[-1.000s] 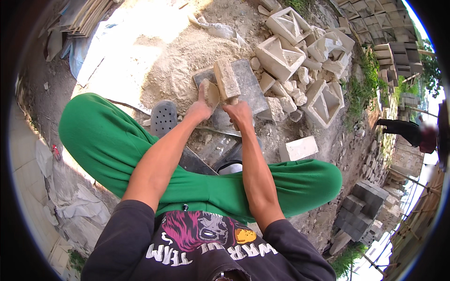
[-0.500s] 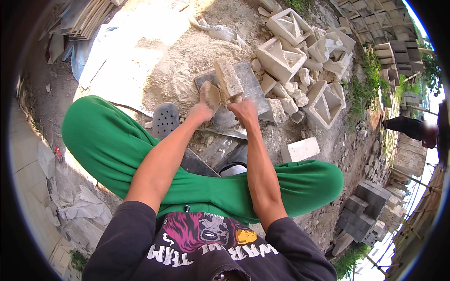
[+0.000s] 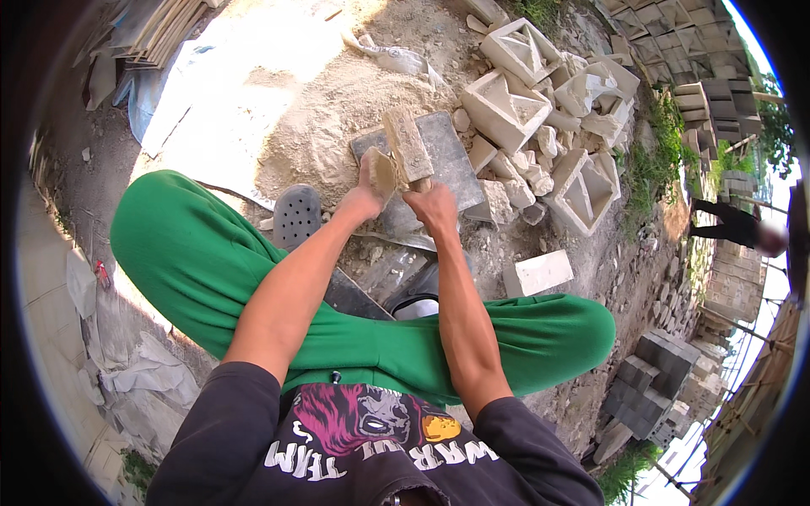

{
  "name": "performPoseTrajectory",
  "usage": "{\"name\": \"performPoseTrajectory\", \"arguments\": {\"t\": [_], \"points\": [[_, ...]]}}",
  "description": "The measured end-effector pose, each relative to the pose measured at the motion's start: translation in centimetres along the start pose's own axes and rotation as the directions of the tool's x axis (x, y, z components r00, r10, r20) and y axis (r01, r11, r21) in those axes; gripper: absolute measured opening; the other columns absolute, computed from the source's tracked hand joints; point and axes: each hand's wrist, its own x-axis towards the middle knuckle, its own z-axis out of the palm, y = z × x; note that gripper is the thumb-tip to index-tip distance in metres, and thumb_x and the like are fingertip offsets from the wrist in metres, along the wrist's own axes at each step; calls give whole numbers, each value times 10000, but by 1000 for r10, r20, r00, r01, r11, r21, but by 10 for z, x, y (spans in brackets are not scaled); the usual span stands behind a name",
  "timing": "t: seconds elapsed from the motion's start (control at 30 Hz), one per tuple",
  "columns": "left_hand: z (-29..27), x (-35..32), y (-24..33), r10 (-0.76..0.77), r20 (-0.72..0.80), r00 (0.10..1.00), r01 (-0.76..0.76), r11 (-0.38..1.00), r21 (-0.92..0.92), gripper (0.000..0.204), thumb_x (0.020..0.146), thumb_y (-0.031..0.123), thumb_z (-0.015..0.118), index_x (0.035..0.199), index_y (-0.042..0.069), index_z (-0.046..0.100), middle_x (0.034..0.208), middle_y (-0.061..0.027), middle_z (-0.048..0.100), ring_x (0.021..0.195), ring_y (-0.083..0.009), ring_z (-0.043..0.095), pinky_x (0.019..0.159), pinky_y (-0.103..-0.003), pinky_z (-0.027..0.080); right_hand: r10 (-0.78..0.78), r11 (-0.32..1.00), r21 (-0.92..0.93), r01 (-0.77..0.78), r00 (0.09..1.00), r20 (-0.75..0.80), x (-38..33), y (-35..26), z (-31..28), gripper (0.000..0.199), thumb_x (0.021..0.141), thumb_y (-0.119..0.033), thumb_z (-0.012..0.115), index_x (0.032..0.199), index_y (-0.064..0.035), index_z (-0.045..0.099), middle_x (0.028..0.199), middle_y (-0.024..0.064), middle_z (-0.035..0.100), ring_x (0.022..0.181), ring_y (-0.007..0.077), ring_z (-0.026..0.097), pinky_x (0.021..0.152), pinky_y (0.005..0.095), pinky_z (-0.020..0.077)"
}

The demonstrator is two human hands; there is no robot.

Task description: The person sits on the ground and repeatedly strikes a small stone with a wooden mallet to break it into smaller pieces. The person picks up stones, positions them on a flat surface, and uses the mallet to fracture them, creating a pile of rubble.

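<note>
My right hand (image 3: 434,207) is closed round the short handle of a dusty mallet (image 3: 407,145) with a pale, blocky head. Just left of that head, my left hand (image 3: 364,199) grips a pale stone piece (image 3: 382,174) by its left side, tilted up. Mallet head and stone piece are very close; whether they touch I cannot tell. Both are over a dark flat slab (image 3: 456,150) on the ground, dusted with pale grit. My left fingers are partly hidden behind the stone piece.
Cast blocks with triangular openings (image 3: 504,108) lie heaped with broken chunks at the right. A pale block (image 3: 539,272) rests by my right knee. Sandy rubble (image 3: 299,122) spreads ahead. A grey clog (image 3: 297,215) is left of the slab. Another person (image 3: 732,223) stands far right.
My right hand and the mallet have shifted slightly left, closer to the stone piece. My left hand has hardly moved. The person at the far right has changed stance.
</note>
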Motion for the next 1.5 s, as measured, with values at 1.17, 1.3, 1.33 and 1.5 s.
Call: {"name": "performPoseTrajectory", "arguments": {"t": [1.17,1.3,1.33,1.5], "points": [[8,5,-10,55,-82,995,-56,998,-16,952,995,362,488,1565,232,-263,1267,-322,628,1152,-447,640,1033,-536,448,-86,984,147,104,988,-125,-9,3,22,319,740,-263,723,778,53,696,618,141,674,568,244,677,572,382,524],[0,-5,3,-14,-17,1000,14,1000,-5,974,984,337,520,1571,239,-251,1249,-324,635,1149,-448,641,1028,-535,451,95,992,-77,-95,995,2,7,29,29,403,697,-331,754,835,47,731,662,175,701,597,279,712,609,387,559],[-4,-7,5,-34,-4,999,33,999,-6,978,981,331,525,1572,240,-249,1245,-325,637,1150,-449,641,1028,-534,452,71,996,-61,-72,997,-19,6,20,19,393,703,-328,752,833,43,733,657,168,699,589,271,709,601,387,556],[2,-3,-7,23,-68,997,-26,999,-42,996,972,328,539,1572,240,-250,1239,-311,646,1138,-440,647,1016,-527,459,10,962,273,8,998,-66,-16,-28,-20,304,749,-267,734,796,33,726,597,120,666,552,203,672,551,369,527]]}}
